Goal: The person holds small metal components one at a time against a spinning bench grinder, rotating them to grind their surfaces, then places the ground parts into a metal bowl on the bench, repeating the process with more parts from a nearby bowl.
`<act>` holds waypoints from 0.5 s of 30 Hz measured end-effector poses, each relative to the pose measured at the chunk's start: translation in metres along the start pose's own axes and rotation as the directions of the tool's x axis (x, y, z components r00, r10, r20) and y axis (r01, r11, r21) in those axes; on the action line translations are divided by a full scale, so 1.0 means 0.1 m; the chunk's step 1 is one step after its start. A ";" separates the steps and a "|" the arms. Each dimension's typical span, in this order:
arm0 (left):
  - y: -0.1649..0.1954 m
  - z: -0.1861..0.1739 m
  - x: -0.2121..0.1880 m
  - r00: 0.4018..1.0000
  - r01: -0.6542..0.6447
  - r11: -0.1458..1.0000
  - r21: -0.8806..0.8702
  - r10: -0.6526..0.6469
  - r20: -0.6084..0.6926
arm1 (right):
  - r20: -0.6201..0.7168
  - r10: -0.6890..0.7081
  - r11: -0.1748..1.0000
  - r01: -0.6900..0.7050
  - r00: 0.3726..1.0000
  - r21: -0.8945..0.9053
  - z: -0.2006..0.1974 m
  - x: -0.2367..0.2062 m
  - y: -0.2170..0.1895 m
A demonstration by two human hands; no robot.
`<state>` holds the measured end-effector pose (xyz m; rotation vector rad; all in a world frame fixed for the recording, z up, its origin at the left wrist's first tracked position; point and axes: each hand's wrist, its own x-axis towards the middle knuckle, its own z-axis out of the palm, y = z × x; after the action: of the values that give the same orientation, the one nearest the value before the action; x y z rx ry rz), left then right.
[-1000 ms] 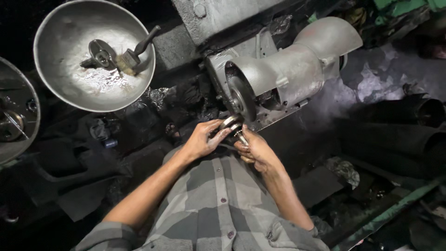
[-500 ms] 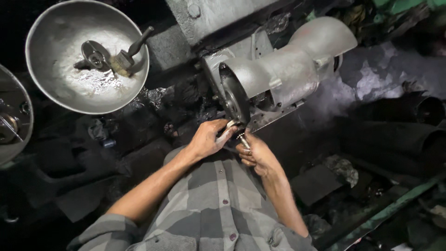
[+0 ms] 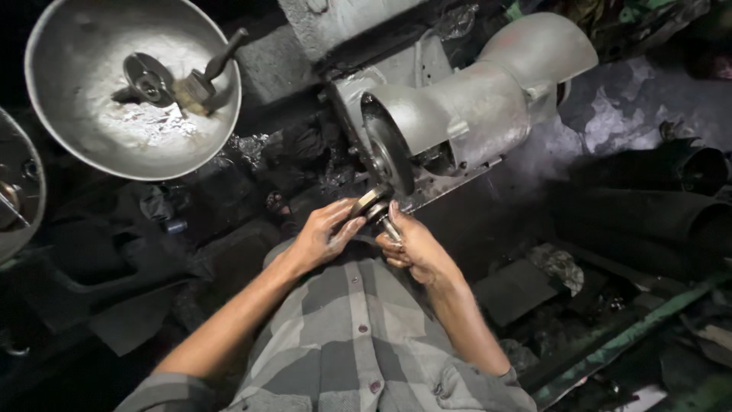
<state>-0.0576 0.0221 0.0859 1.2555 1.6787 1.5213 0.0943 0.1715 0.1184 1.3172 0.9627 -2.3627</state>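
Both my hands hold a small round metal part (image 3: 371,203) up against the dark grinding wheel (image 3: 387,155) of a grey bench grinder (image 3: 473,107). My left hand (image 3: 324,235) pinches the part from the left with thumb and fingers. From the right, my right hand (image 3: 412,246) grips it together with a thin metal rod that pokes out below the part. The part's lower side is hidden by my fingers. My forearms come up from a grey checked shirt (image 3: 351,343).
A large metal bowl (image 3: 76,130) at the upper left holds a dark disc, a small mallet and pale dust. Another bowl's rim (image 3: 23,198) shows at the left edge. Dark pipes (image 3: 656,206) and scrap lie at the right, a green bar (image 3: 633,336) lower right.
My hands have kept the part at the wheel and turned it slightly. The view has drifted a little; the bowl and grinder sit a bit further left and higher.
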 end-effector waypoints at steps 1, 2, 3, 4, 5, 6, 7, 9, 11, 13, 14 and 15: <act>-0.05 0.02 0.02 0.999 0.038 0.999 0.003 -0.038 -0.012 | 0.036 0.003 1.000 -0.003 0.999 0.007 0.00 0.03 -0.03; -0.07 0.04 0.00 0.996 0.086 0.996 0.006 -0.086 -0.026 | 0.032 -0.002 1.000 0.002 0.999 -0.011 0.01 0.05 -0.04; -0.08 0.06 0.00 0.996 0.078 0.997 0.019 -0.077 -0.038 | 0.027 -0.010 1.000 0.010 1.000 -0.027 0.01 0.06 -0.06; -0.11 0.05 0.03 0.997 0.063 0.997 0.036 -0.061 -0.046 | 0.024 -0.026 0.999 0.027 0.999 -0.041 0.00 0.10 -0.07; -0.12 0.04 0.04 0.998 0.046 0.998 0.052 -0.043 -0.055 | 0.035 -0.015 1.000 0.016 0.999 -0.017 -0.01 0.12 -0.08; -0.13 0.05 0.08 0.998 0.043 0.997 0.062 -0.039 -0.058 | 0.044 -0.005 1.000 0.005 0.999 0.005 -0.02 0.15 -0.09; -0.14 0.07 0.12 0.998 0.036 0.997 0.071 -0.032 -0.061 | 0.053 0.003 1.000 -0.004 0.999 0.026 -0.03 0.17 -0.10; -0.14 0.07 0.19 0.998 0.026 0.995 0.097 -0.020 -0.055 | 0.010 0.012 1.000 -0.012 1.000 -0.002 -0.06 0.19 -0.09; -0.10 0.08 0.20 0.999 0.035 0.992 0.125 -0.033 -0.020 | -0.013 0.004 1.000 -0.004 1.000 -0.010 -0.08 0.19 -0.07; -0.07 0.10 0.19 1.000 0.028 0.990 0.140 -0.027 -0.005 | -0.031 -0.019 1.000 0.019 0.999 0.021 -0.10 0.13 -0.03; -0.06 0.10 0.20 1.000 0.014 0.988 0.154 -0.014 0.003 | -0.029 -0.015 1.000 0.016 0.999 0.013 -0.10 0.11 -0.02; -0.06 0.11 0.21 1.000 0.004 0.990 0.144 -0.003 0.000 | -0.030 -0.016 1.000 0.016 0.999 0.011 -0.11 0.09 -0.01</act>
<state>-0.0581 0.0463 0.0820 1.3248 1.8177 1.4190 0.0958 0.1804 0.1075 1.3577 0.9736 -2.3702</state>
